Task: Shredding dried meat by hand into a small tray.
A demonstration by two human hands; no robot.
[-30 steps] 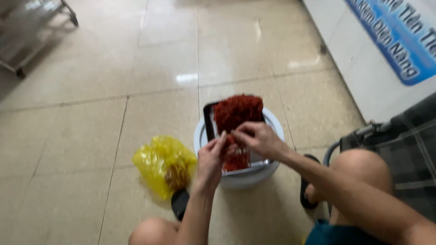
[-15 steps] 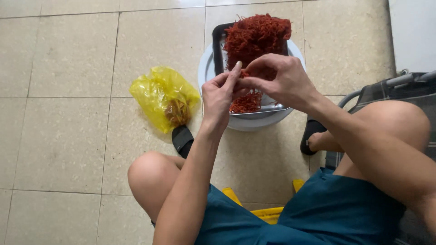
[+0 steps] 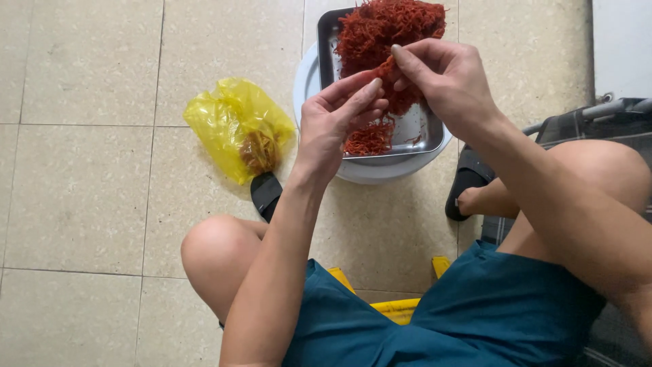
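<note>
Hands (image 3: pixel 333 126) (image 3: pixel 445 81) pinching stringy red shreds (image 3: pixel 397 71), metal tray (image 3: pixel 418 132)

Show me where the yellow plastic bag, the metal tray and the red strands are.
yellow plastic bag (image 3: pixel 227 126): head view, on its upper left side.
metal tray (image 3: pixel 418 132): head view, on its bare bottom near the right wall.
red strands (image 3: pixel 380 27): head view, on the top of the heap.

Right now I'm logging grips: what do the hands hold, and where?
Both hands, left and right, pinch a clump of red strands at its upper end by the fingertips.
</note>
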